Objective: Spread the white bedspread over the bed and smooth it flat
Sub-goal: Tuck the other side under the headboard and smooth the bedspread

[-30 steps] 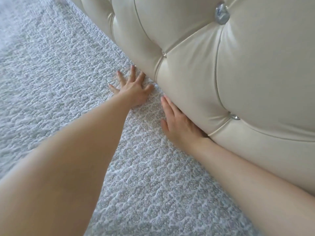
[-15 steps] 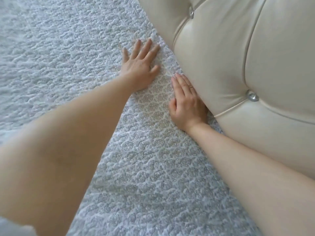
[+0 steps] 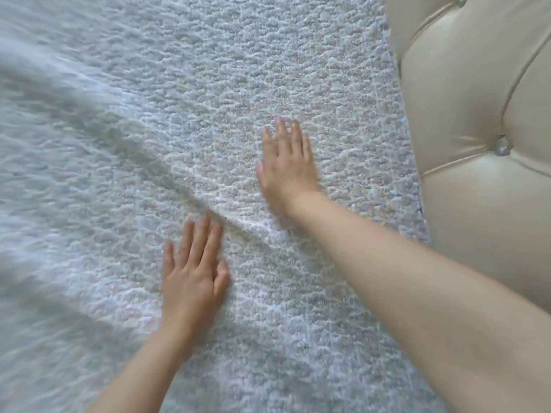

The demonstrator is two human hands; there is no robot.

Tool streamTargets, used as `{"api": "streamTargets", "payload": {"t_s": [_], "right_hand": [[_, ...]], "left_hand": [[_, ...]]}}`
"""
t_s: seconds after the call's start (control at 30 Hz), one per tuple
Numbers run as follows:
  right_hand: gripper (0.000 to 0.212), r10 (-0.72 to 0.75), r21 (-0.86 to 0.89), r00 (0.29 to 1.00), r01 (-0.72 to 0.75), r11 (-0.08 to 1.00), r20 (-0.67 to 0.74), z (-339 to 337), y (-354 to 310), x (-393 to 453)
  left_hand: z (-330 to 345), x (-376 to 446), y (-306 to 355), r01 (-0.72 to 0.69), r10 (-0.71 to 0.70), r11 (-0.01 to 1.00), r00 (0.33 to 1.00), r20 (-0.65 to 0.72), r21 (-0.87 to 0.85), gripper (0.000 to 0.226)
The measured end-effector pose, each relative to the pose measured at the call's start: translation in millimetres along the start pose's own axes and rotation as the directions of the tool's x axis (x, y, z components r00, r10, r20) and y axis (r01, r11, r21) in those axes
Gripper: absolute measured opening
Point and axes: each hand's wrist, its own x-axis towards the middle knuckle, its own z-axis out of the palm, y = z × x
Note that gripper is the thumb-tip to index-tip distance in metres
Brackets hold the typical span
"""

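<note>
The white textured bedspread (image 3: 125,222) covers the bed and fills most of the head view. A long fold (image 3: 143,171) runs diagonally across it from the upper left down toward the middle. My left hand (image 3: 193,275) lies flat on the cloth, fingers straight, its fingertips at the lower end of that fold. Palm down on the bedspread, my right hand (image 3: 286,162) rests farther up and to the right with fingers extended, a short way from the headboard. Neither hand holds anything.
A cream tufted headboard (image 3: 477,93) with shiny buttons (image 3: 503,145) stands along the right side, meeting the bedspread's edge. The left part of the picture is blurred by motion.
Both hands have slid away from the headboard seam toward the middle of the bed. The left hand has drawn back nearer to me. A diagonal fold now shows.
</note>
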Motion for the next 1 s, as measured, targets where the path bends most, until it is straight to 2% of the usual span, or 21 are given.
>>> {"api": "streamTargets", "payload": {"t_s": [0.1, 0.17, 0.27, 0.37, 0.4, 0.5, 0.53, 0.57, 0.63, 0.7, 0.8, 0.9, 1.0], "right_hand": [[0.064, -0.208, 0.008, 0.971, 0.209, 0.978, 0.117, 24.5, -69.5, -25.3], [0.063, -0.367, 0.045, 0.915, 0.365, 0.93, 0.167, 31.9, -105.5, -36.5], [0.059, -0.407, 0.094, 0.893, 0.396, 0.913, 0.193, 28.0, -119.3, -31.3], [0.059, -0.365, 0.003, 0.897, 0.376, 0.927, 0.25, 26.3, -110.7, -30.8], [0.06, -0.359, -0.029, 0.894, 0.38, 0.925, 0.269, 27.0, -107.9, -34.1], [0.062, -0.335, -0.066, 0.9, 0.366, 0.928, 0.281, 28.7, -109.5, -39.6], [0.062, -0.328, -0.074, 0.902, 0.361, 0.93, 0.281, 28.9, -112.8, -40.1], [0.063, -0.319, -0.082, 0.906, 0.353, 0.932, 0.278, 30.4, -114.5, -39.6], [0.063, -0.302, -0.106, 0.909, 0.343, 0.933, 0.287, 31.5, -119.0, -40.0], [0.064, -0.289, -0.119, 0.907, 0.338, 0.934, 0.306, 28.6, -121.6, -41.9], [0.067, -0.319, -0.166, 0.885, 0.39, 0.906, 0.339, 22.5, -121.5, -43.6], [0.069, -0.323, -0.223, 0.876, 0.416, 0.882, 0.357, 13.3, -122.6, -38.6], [0.066, -0.28, -0.141, 0.911, 0.333, 0.932, 0.303, 1.6, -128.6, -25.2]], "left_hand": [[6.0, -49.9, -10.2, 0.098, -0.099, 0.995, 0.995, -0.023, -0.013, 0.067], [5.0, -75.0, -17.9, 0.169, -0.17, 0.985, 0.984, -0.045, -0.03, 0.064], [-1.8, -96.5, -24.3, 0.338, -0.356, 0.928, 0.928, -0.105, -0.158, 0.059], [-14.7, -122.5, -30.6, 0.607, -0.647, 0.746, 0.758, -0.084, -0.273, 0.058], [-19.2, -132.0, -30.7, 0.687, -0.733, 0.658, 0.679, -0.051, -0.309, 0.062], [-26.0, -142.6, -31.9, 0.842, -0.926, 0.336, 0.376, 0.013, -0.422, 0.067], [-26.8, -140.0, -34.1, 0.862, -0.944, 0.287, 0.328, 0.029, -0.417, 0.062], [-24.6, -135.5, -38.0, 0.866, -0.938, 0.302, 0.344, 0.036, -0.4, 0.055], [-19.0, -129.0, -43.8, 0.843, -0.9, 0.396, 0.434, 0.026, -0.364, 0.042], [-14.4, -130.0, -43.1, 0.823, -0.887, 0.435, 0.461, -0.019, -0.365, 0.037], [-10.7, -150.3, -35.8, 0.817, -0.927, 0.369, 0.356, -0.115, -0.443, 0.035], [-7.8, -157.9, -35.9, 0.826, -0.937, 0.32, 0.348, -0.027, -0.464, 0.041], [-11.6, -156.4, -37.6, 0.749, -0.941, 0.241, 0.336, 0.039, -0.617, 0.042]]}}
